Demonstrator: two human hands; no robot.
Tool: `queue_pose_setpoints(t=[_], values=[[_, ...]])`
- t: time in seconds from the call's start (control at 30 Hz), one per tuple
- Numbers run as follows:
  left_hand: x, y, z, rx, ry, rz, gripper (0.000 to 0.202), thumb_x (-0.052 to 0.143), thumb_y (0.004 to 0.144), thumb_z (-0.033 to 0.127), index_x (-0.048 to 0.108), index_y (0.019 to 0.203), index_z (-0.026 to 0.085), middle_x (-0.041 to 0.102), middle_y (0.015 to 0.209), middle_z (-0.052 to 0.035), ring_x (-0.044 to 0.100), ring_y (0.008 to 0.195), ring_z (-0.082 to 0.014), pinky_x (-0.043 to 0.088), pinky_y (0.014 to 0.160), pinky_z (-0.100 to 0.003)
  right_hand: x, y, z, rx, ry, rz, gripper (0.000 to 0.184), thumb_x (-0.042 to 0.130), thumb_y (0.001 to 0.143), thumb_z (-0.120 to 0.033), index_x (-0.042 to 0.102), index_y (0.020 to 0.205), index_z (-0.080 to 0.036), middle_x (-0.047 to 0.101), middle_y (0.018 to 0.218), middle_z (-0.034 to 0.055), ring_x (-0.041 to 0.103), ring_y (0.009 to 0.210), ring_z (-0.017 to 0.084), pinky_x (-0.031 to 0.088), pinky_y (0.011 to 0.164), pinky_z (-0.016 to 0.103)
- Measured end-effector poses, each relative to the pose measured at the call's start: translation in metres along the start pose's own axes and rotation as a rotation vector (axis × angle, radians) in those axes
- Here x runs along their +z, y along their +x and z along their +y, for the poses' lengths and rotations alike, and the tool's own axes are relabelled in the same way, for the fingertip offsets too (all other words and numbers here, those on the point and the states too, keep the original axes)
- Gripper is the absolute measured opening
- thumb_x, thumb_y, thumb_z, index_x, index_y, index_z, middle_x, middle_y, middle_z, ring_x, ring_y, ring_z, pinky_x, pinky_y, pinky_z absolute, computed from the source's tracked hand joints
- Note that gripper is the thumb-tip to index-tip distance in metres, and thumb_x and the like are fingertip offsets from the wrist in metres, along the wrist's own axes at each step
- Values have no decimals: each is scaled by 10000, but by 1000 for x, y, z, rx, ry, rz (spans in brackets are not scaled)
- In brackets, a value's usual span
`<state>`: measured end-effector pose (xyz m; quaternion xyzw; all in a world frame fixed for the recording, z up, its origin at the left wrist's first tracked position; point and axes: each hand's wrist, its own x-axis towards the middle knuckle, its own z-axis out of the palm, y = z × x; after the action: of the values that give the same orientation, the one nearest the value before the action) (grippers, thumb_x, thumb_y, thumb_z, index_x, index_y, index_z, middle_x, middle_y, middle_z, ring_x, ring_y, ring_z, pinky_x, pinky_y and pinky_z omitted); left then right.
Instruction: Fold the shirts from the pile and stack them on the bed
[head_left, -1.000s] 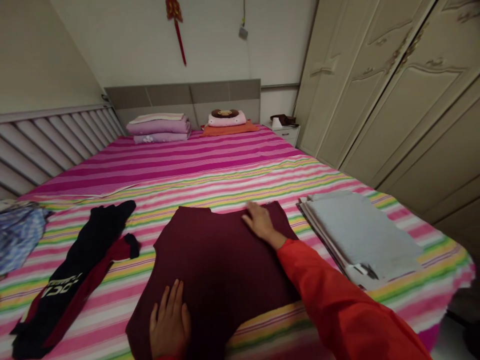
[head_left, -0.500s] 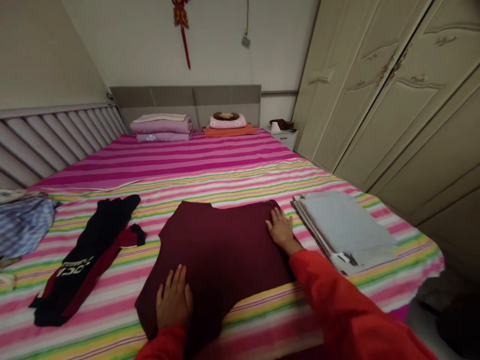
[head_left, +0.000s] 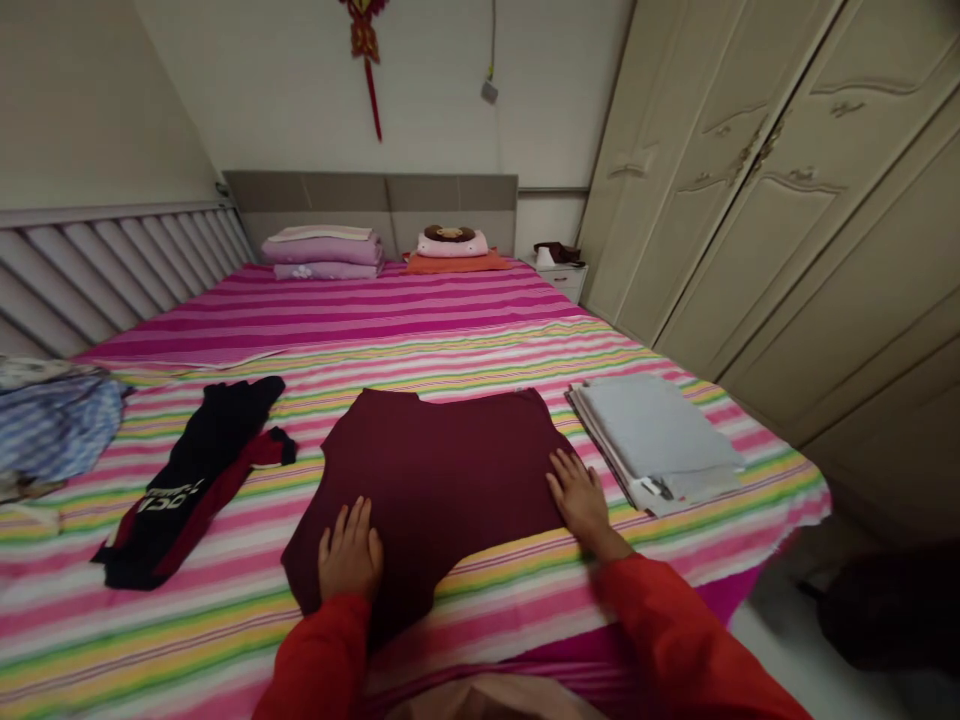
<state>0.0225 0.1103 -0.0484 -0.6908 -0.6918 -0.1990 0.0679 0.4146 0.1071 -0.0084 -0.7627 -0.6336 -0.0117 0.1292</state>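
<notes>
A maroon piece of clothing (head_left: 442, 470) lies spread flat on the striped bed sheet (head_left: 510, 610). My left hand (head_left: 350, 552) rests on its lower left part, palm down with the fingers stretched out. On the garment's right edge, my right hand (head_left: 581, 498) also lies flat, fingers spread. Neither hand grips the cloth. To the right of my right hand is a stack of folded light grey cloth (head_left: 652, 430), a small black-and-white mark at its near edge. Left of the garment lies a dark navy and red piece of clothing (head_left: 187, 490) with white lettering.
Blue checked cloth (head_left: 64, 425) is heaped at the bed's left side. Folded purple bedding (head_left: 324, 250) and a pink folded item (head_left: 452, 244) on orange cloth sit by the headboard (head_left: 315, 195). A cream wardrobe (head_left: 720, 230) stands along the right, beyond a small nightstand (head_left: 564, 280).
My right hand has slid from the garment's upper right corner down its right edge towards me. My left hand stays on the lower left part. The view has shifted slightly.
</notes>
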Motion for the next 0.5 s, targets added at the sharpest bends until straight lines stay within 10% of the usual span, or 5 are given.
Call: queue_pose_setpoints(t=[0.23,0.5], values=[[-9,-2,0,12,-99,-27,494,353,915,284,551,1359,193,523,1445,-83,438,1361,-257,337,1116,-491,14,-40,38,35,61,215,486,310,970,-372,520,1368,-188,521,1432,136,434,1351,283,384,1050,513],[-39,-47,-109,233,-240,77,436,358,905,236,622,1251,208,661,1283,-73,574,1228,-207,460,1029,-401,13,-74,67,-172,220,398,556,447,888,-326,436,1409,-135,577,1319,191,560,1184,316,470,974,489]])
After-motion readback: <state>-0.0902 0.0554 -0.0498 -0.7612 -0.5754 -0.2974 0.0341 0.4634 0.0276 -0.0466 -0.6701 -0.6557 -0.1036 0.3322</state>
